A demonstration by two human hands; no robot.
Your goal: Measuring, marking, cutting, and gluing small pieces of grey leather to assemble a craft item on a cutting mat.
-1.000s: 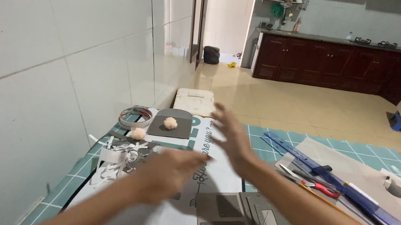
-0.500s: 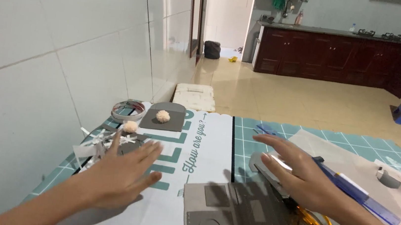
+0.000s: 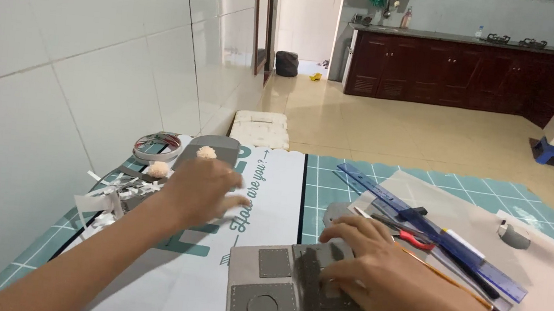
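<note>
While your right hand presses flat on the grey felt stack, your left hand — open, empty — reaches beyond it; I'd steady before lifting.

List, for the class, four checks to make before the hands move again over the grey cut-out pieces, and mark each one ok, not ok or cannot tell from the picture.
1. Right hand rests flat on the grey cut-out pieces, pinning them: ok.
2. Left hand is empty, fingers spread above the white printed sheet: ok.
3. Blue ruler and red-handled tool lie apart from both hands, right of the pieces: ok.
4. Paper scraps sit off the sheet at the left edge, clear of the pieces: ok.
5. Whether any piece under the right hand's palm is creased: cannot tell, it is hidden.
</note>
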